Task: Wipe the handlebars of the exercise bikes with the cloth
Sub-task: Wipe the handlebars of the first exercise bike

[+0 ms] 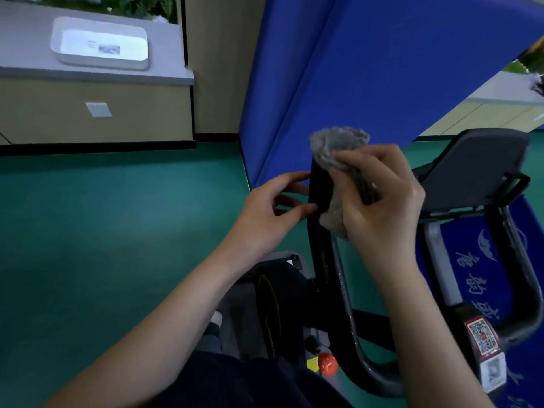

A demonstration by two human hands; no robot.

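A black handlebar [321,189] of an exercise bike rises upright in the middle of the view. My right hand [382,198] grips a grey cloth [338,145] wrapped round the handlebar's upper end; part of the cloth bunches above my fingers and part hangs below my palm. My left hand [270,213] is at the bar's left side, with its fingertips and thumb touching the black grip. The bar's other branch [527,269] curves down at the right. The cloth hides the top of the grip.
A blue padded panel [382,69] stands just behind the handlebar. The bike's grey console [482,163] is at right, its frame and a red knob [327,363] below. Green floor [117,231] spreads to the left. A white tray [100,44] sits on a far counter.
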